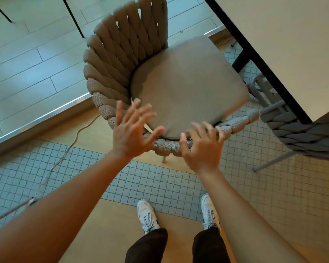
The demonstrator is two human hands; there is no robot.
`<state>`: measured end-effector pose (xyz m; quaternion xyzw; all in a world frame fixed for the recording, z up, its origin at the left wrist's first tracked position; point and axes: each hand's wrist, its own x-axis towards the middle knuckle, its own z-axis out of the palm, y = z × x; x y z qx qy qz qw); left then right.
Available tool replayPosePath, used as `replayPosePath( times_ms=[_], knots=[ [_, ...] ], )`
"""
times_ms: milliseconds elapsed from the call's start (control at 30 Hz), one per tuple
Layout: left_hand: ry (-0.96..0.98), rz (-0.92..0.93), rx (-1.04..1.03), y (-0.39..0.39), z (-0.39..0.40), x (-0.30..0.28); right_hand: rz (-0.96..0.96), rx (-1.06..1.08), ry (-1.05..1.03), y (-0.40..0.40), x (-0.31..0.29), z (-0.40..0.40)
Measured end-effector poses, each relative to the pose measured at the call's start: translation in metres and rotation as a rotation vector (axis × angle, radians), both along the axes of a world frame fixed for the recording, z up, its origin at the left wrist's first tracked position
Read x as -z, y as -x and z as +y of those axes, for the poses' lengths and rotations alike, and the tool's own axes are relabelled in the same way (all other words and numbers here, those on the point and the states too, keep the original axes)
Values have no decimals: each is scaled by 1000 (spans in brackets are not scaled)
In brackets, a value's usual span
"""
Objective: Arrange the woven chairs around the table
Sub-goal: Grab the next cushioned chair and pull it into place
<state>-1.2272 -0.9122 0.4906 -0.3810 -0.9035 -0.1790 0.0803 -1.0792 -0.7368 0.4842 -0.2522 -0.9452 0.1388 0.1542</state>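
Note:
A tan woven chair (186, 82) with a flat seat cushion stands in front of me, its rope back curving round the left side and its open side toward the table (285, 35) at the upper right. My left hand (131, 131) hovers over the chair's near rope rim with fingers spread, holding nothing. My right hand (201, 149) is spread beside it, fingertips at the rim near the cushion's front edge; whether it touches is unclear. A second woven chair (300, 133), grey, sits partly under the table at the right.
A black table leg (239, 61) stands just past the cushion. A pale cable (65, 154) runs across the tiled floor at the left. A metal floor strip (36, 118) borders a plank floor beyond. My white shoes (148, 215) stand below the chair.

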Motion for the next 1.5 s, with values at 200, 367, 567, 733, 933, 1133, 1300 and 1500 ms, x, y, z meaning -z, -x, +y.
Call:
replayPosePath(
  times_ms=[200,367,567,733,933,1133,1300,1500],
  knots=[
    [-539,-635,-995,12,16,-4,113,656,562,24,-12,-31],
    [-639,-760,-1028,14,12,-2,342,877,945,37,-16,-23],
    [-602,-741,-1021,0,17,-3,349,853,881,24,-15,-17],
    [-600,-733,-1039,-16,23,0,308,848,855,9,-13,-10],
    [-575,-731,-1045,-10,23,1,310,840,851,14,-12,-10],
    [-561,-715,-1024,-4,27,0,301,820,848,19,-15,-5],
    [-532,-714,-954,-5,24,-4,202,742,854,13,-18,-3],
    [-245,-551,-711,-11,10,-14,-168,441,508,-17,-20,5]
  ],
)
